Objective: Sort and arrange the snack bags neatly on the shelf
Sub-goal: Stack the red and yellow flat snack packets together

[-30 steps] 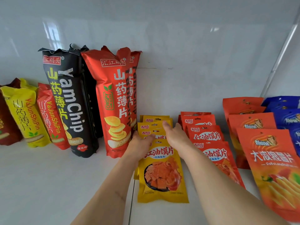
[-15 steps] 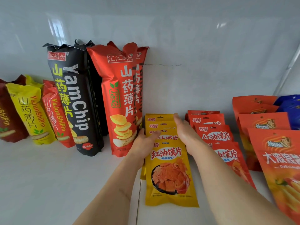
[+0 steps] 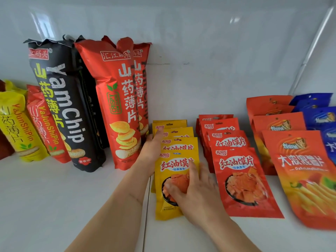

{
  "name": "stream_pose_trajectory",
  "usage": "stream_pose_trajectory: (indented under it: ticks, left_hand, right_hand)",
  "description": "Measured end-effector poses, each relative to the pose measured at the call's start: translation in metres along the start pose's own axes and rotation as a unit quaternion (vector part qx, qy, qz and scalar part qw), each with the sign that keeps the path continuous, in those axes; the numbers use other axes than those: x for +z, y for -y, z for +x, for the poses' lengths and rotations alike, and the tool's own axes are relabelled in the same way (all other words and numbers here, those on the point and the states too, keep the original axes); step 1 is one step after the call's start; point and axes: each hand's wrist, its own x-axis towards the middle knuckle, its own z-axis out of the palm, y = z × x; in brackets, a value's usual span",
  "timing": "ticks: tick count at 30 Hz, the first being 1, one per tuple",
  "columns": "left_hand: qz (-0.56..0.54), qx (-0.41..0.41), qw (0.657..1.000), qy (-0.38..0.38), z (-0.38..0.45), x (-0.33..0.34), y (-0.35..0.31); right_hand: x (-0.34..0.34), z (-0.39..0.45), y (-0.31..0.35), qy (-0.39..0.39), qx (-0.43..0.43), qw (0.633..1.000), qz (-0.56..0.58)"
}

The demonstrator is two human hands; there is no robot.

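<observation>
A row of several yellow snack bags (image 3: 175, 144) lies overlapped on the white shelf (image 3: 54, 206), running back toward the wall. My left hand (image 3: 151, 149) touches the left edge of that row with fingers extended, near the second and third bags. My right hand (image 3: 192, 190) rests flat on the front yellow bag (image 3: 171, 168), fingers spread over its picture window. To the right lies a matching overlapped row of red snack bags (image 3: 236, 170).
Tall red yam chip bags (image 3: 116, 106) and black ones (image 3: 61, 106) lean on the back wall just left of my left hand. Smaller yellow (image 3: 16, 124) and red (image 3: 43, 124) bags stand far left. Orange bags (image 3: 298, 160) and blue bags (image 3: 320, 115) lie at the right.
My right hand has pulled back from the rear of the yellow row onto the front bag. My left hand stays at the row's left edge. The camera moved closer.
</observation>
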Motion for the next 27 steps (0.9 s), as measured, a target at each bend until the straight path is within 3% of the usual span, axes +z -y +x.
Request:
stream_pose_trajectory:
  ticks: [5,12,21,27]
  left_hand:
    - [-0.042,-0.006,0.999,0.017,0.001,0.000,-0.010]
    - [0.056,0.001,0.998,-0.021,0.014,0.007,-0.018]
    - [0.009,0.020,1.000,-0.006,0.021,0.013,-0.011]
    - [0.086,0.067,0.994,-0.019,0.023,0.010,-0.003]
  right_hand:
    - [0.005,-0.006,-0.002,-0.032,0.006,0.999,-0.011]
    - [0.010,-0.010,-0.002,-0.019,0.008,0.998,-0.061]
    - [0.011,0.005,0.000,-0.025,0.022,0.996,-0.078]
    - [0.013,0.005,-0.001,-0.032,0.026,0.996,-0.079]
